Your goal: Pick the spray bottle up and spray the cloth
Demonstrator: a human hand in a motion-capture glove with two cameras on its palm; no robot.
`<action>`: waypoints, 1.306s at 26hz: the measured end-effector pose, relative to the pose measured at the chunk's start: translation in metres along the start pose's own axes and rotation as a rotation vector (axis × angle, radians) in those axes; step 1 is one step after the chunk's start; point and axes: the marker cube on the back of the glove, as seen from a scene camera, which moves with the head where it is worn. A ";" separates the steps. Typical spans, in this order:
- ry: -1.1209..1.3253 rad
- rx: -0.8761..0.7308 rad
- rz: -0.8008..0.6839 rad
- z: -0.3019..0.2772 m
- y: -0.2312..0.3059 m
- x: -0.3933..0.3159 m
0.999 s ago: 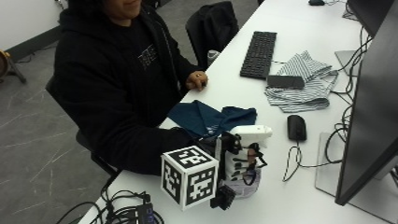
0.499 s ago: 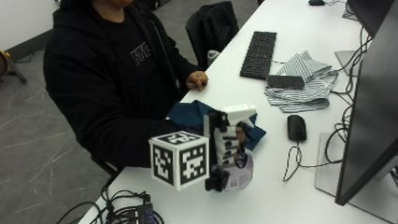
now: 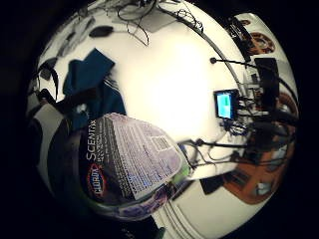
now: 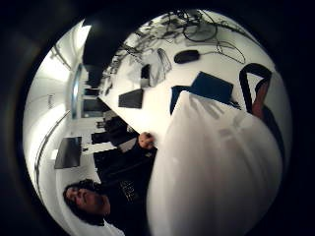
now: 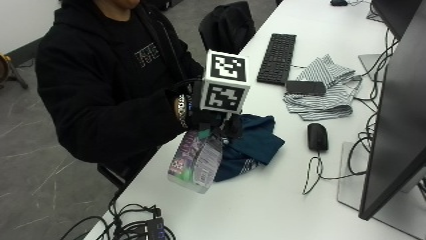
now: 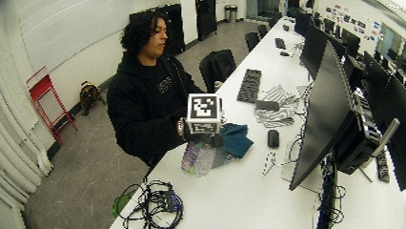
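In the outside view my gloved right hand [image 5: 208, 119] grips the top of the spray bottle [image 5: 196, 162] and holds it in the air above the table's near edge. The bottle hangs tilted, its purple-labelled body pointing down toward the table edge. The dark blue cloth [image 5: 258, 142] lies crumpled on the white table [image 5: 266, 205] just beyond the bottle. The little finger side palm view shows the bottle's label [image 3: 129, 159] close up, with the blue cloth [image 3: 89, 79] behind it. The bottle's white top [image 4: 216, 167] fills much of the thumb side view. The nozzle is hidden.
A striped cloth [image 5: 326, 87] with a black device [image 5: 306, 87] on it lies farther back. A keyboard [image 5: 278, 50] sits beyond, a black mouse [image 5: 318, 136] to the right of the blue cloth, and a monitor [image 5: 393, 100] at the right edge. Cables [image 5: 133, 227] hang off the front corner.
My hand has risen with the bottle and moved back toward the person's body. The bottle, low over the table before, now hangs tilted in the air beside the blue cloth.
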 end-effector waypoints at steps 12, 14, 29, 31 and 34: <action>0.325 -0.420 0.184 0.057 -0.016 -0.016; 0.356 -0.458 0.195 0.069 -0.019 -0.017; 0.320 -0.377 0.076 0.051 -0.040 -0.072; 0.283 -0.289 0.002 0.034 -0.044 -0.096; 0.190 -0.116 -0.134 0.008 -0.053 -0.133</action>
